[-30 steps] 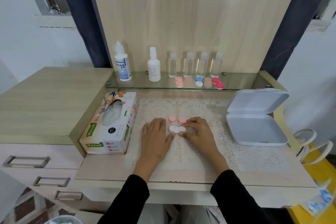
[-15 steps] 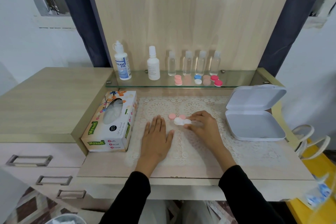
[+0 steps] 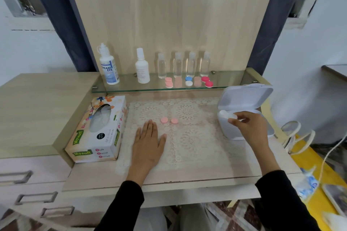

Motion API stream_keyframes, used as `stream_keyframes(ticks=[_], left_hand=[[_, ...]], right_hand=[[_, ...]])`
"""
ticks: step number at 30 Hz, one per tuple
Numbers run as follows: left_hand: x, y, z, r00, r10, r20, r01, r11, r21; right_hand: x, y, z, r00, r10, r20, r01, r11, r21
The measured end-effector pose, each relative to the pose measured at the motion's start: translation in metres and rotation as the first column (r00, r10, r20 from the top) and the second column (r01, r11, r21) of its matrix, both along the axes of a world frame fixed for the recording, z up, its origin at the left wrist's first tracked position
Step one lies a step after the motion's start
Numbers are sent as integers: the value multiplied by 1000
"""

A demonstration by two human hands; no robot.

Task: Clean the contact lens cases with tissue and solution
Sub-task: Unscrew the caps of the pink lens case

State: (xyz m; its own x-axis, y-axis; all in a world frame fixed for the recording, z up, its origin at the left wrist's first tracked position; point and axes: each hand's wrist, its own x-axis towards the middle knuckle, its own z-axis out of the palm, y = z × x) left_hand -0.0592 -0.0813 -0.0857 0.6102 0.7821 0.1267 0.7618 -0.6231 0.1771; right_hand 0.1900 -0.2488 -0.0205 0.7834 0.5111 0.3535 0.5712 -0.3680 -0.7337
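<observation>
The person's right hand [image 3: 249,124] reaches over the open white plastic hinged box [image 3: 246,99] at the right of the desk, its fingertips pinched on a white contact lens case base [image 3: 227,114] held just above the box's near-left corner. The left hand [image 3: 148,143] lies flat, palm down and fingers spread, on the cream lace mat [image 3: 187,137], gripping nothing. Just beyond its fingertips two round pink caps [image 3: 169,120] sit side by side on the mat, close together but apart. To the left of the mat stands a floral cardboard tissue box [image 3: 97,129] with its oval opening facing up. Behind, a glass shelf [image 3: 229,80] carries a white solution bottle with a blue label [image 3: 109,65], a plain white bottle [image 3: 142,67] beside it, and four small clear bottles [image 3: 184,64] in a row. In front of those bottles lie more lens cases [image 3: 188,81], in pink, peach, blue and white, and red. Black sleeves [image 3: 122,206] cover both forearms.
</observation>
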Motion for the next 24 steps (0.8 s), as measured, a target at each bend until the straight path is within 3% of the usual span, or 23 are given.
stream_keyframes(ticks=[4,15,24], left_hand=[[0,2,-1,1000,0,-11,0,1000,-8],[0,1,-1,1000,1,23,-1,1000,-9],[-1,0,0,999,-4,45,4,1000,-4]], right_hand=[[7,-12,-4,999,-43,9,43,999,-8],[14,-15,-22,954,-49,294,33,998,61],[13,-17,-28,920,-41,391,7,996,87]])
